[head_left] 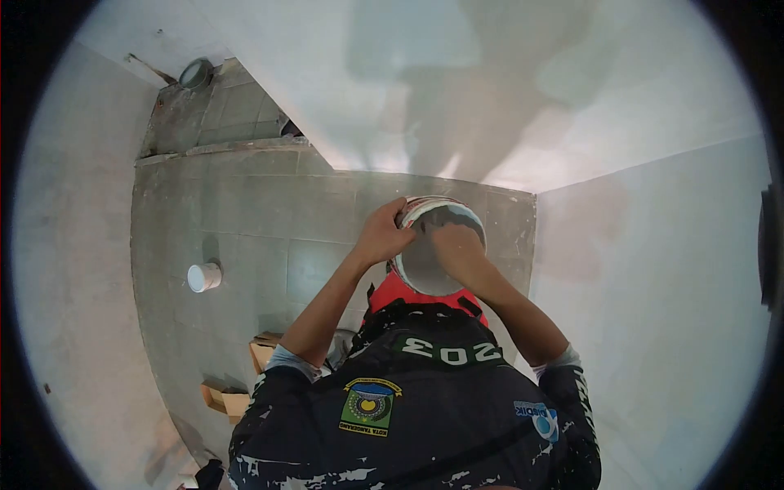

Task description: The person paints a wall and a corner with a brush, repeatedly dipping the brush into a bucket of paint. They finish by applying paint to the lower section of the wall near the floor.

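Plainly, shirt (425, 400) reads 203; left fingers (398, 234) clasp bucket (426, 276); right hand's (454, 245) fingers hidden.

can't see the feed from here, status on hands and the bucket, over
Left hand gripping bucket rim. Right hand down inside bucket, grip unclear. Nothing blocking; white pipe stub on tiled floor, well left.

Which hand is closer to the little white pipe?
Left. The left hand grips the bucket rim, on the side toward the white pipe. The right hand reaches inside the bucket, farther from it.
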Demonstrator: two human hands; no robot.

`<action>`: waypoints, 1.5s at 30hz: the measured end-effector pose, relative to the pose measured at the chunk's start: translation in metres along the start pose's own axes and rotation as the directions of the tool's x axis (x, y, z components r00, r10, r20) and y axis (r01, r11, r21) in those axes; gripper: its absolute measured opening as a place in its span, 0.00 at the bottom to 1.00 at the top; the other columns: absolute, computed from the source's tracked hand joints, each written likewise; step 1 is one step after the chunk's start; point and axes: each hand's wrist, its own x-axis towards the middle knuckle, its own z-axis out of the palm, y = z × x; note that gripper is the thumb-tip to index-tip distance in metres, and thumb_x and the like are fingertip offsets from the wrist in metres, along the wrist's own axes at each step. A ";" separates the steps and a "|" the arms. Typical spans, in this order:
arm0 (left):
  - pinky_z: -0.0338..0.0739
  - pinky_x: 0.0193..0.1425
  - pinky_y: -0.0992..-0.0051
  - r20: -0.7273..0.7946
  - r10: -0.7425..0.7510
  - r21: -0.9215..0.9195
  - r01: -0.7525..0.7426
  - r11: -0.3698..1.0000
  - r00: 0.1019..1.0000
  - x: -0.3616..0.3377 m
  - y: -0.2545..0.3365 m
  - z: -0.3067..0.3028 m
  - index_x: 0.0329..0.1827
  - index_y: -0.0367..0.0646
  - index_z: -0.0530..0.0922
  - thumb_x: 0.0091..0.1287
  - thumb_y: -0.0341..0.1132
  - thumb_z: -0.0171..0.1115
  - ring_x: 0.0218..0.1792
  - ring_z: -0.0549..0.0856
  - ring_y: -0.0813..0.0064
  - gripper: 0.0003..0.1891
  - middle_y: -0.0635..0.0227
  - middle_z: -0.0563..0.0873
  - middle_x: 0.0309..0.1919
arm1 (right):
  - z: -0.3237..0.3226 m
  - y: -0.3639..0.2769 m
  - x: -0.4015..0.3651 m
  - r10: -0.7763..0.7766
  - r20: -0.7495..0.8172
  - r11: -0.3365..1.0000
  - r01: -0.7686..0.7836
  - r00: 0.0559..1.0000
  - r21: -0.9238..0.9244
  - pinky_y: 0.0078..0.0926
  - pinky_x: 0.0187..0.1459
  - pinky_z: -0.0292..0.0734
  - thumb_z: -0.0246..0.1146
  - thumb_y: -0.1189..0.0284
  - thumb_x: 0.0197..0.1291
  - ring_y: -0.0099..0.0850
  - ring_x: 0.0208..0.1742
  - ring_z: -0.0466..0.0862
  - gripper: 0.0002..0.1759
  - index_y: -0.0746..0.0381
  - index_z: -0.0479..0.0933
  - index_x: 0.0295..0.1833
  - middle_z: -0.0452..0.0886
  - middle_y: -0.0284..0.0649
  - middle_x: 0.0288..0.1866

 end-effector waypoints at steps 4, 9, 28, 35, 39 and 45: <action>0.70 0.33 0.69 -0.067 0.084 -0.009 -0.085 0.996 0.994 0.005 -0.007 -0.003 0.34 0.36 0.72 0.47 0.31 0.60 0.26 0.74 0.68 0.12 0.61 0.74 0.23 | 0.033 0.001 0.025 0.157 0.085 0.984 -0.149 0.984 -0.098 0.41 0.38 0.83 0.60 0.72 0.53 0.46 0.40 0.87 0.10 0.60 0.83 0.39 0.84 0.53 0.36; 0.73 0.36 0.64 -0.052 0.009 0.047 -0.007 0.999 0.999 0.013 -0.024 -0.015 0.36 0.36 0.75 0.47 0.32 0.61 0.27 0.78 0.57 0.14 0.54 0.79 0.25 | 0.029 -0.005 0.025 0.249 0.107 0.968 -0.252 0.963 0.018 0.41 0.41 0.83 0.61 0.72 0.52 0.47 0.41 0.87 0.11 0.63 0.83 0.40 0.84 0.54 0.38; 0.65 0.27 0.71 -0.217 0.049 0.023 -0.045 0.999 0.975 0.014 -0.022 -0.024 0.28 0.37 0.68 0.47 0.32 0.61 0.22 0.68 0.75 0.11 0.67 0.69 0.19 | -0.026 0.026 -0.008 0.091 0.056 0.903 -0.106 0.994 0.417 0.43 0.36 0.77 0.56 0.65 0.66 0.43 0.34 0.84 0.14 0.66 0.74 0.45 0.83 0.51 0.33; 0.70 0.31 0.69 -0.258 0.031 -0.024 -0.039 0.999 0.966 0.016 -0.029 -0.018 0.33 0.36 0.74 0.48 0.33 0.62 0.24 0.75 0.70 0.13 0.61 0.77 0.22 | -0.038 0.056 -0.055 0.215 0.348 0.285 -0.400 0.912 0.871 0.20 0.21 0.64 0.56 0.62 0.69 0.19 0.20 0.70 0.16 0.66 0.73 0.39 0.74 0.34 0.24; 0.64 0.26 0.76 -0.240 0.021 -0.055 -0.035 0.998 0.971 0.036 -0.041 -0.003 0.26 0.39 0.67 0.48 0.30 0.60 0.23 0.67 0.80 0.10 0.71 0.67 0.20 | -0.004 0.074 -0.078 0.216 0.373 -0.095 -0.361 0.902 0.928 0.16 0.17 0.56 0.55 0.64 0.70 0.15 0.17 0.64 0.12 0.63 0.74 0.41 0.72 0.30 0.23; 0.64 0.25 0.75 -0.169 -0.004 -0.070 -0.008 0.997 0.986 0.044 -0.020 0.005 0.26 0.39 0.67 0.48 0.29 0.60 0.22 0.68 0.82 0.09 0.71 0.68 0.19 | 0.027 0.066 -0.098 0.331 0.424 -0.274 -0.343 0.843 0.898 0.14 0.17 0.52 0.56 0.64 0.69 0.14 0.17 0.61 0.11 0.62 0.74 0.42 0.70 0.28 0.22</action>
